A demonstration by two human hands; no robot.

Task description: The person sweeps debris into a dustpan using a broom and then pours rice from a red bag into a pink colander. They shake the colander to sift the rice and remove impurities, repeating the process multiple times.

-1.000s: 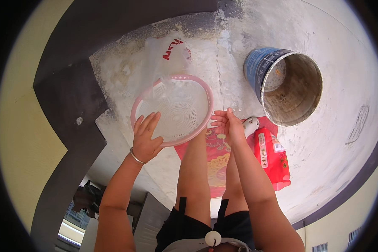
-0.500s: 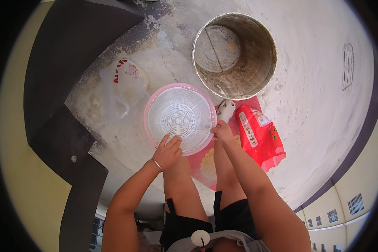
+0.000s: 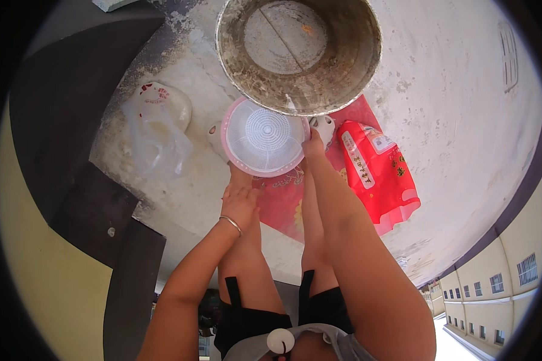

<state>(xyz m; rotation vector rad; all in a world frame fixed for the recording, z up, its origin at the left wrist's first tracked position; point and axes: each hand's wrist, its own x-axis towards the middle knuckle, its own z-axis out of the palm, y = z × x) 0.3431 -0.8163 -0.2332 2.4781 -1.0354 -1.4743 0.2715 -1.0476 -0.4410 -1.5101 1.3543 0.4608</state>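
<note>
A round white plastic colander (image 3: 265, 151) with a pink rim is in front of my legs, and nothing shows inside it. My right hand (image 3: 312, 147) grips the colander's rim at the right side. My left hand (image 3: 241, 203) is off the colander, against my left shin just below it, its fingers laid along the leg. Beyond the colander stands a large dirty metal bucket (image 3: 283, 90), whose near lip overlaps the colander's far edge in the head view.
A red printed bag (image 3: 376, 174) lies right of my legs. Under my feet is a red sheet (image 3: 277, 207). On the concrete floor to the left sits a filled white plastic bag (image 3: 162, 129). A dark step (image 3: 93, 204) borders that side.
My left hand has come off the colander and down onto my shin. My right hand has moved the colander away from me, toward the bucket. The view has shifted too.
</note>
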